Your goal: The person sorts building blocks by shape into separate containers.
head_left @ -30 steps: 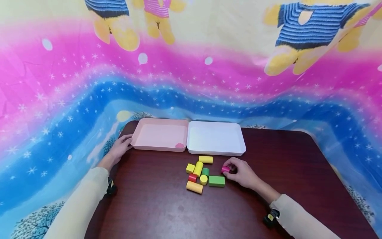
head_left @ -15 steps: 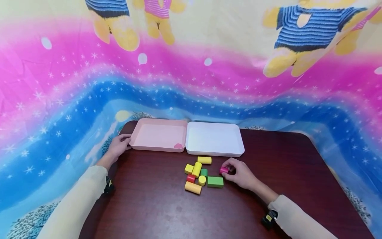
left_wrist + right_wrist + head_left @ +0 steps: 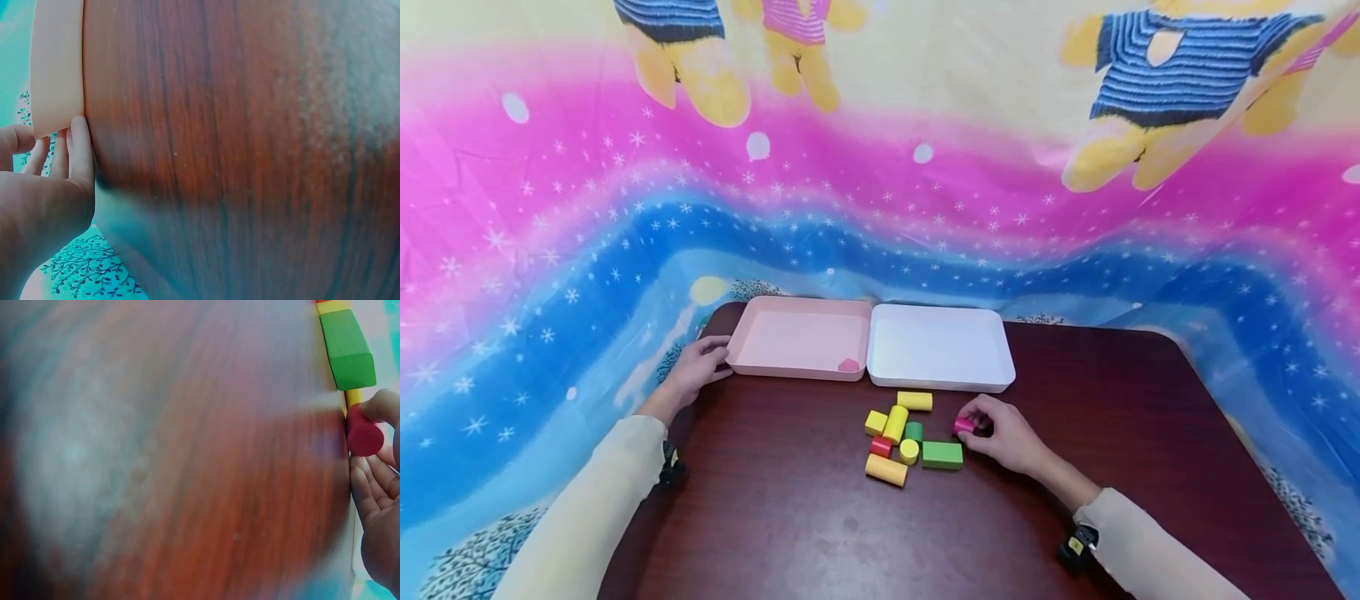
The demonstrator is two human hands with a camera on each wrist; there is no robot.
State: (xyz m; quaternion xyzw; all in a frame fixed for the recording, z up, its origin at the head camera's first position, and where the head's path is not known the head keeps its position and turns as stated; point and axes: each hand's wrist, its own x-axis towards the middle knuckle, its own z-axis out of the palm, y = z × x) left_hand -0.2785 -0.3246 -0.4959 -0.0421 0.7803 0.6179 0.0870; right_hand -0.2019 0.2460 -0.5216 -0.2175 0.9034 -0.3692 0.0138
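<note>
My right hand [image 3: 1009, 435] pinches a magenta cylinder block [image 3: 964, 426] low over the table, right of a loose group of blocks. In the right wrist view the round end of that cylinder [image 3: 365, 439] faces the camera, with the thumb on one side and fingers on the other. A green rectangular block [image 3: 942, 455] lies just left of this hand. At the far left, my left hand [image 3: 697, 367] touches the end of a pink tray [image 3: 797, 373]. The left wrist view has its fairly straight fingers [image 3: 80, 147] against the tray's end wall.
A white tray [image 3: 943, 383] stands right beside the pink one, which has a pink hexagon at one corner. Grouped in front are yellow blocks [image 3: 896, 424], a red block [image 3: 882, 447], a dark green cylinder [image 3: 913, 431] and an orange cylinder [image 3: 886, 470]. A patterned cloth hangs behind the table.
Both hands hold nearly the same places, the right one still pinching the magenta cylinder. The head view has shifted very slightly; trays and blocks keep their arrangement.
</note>
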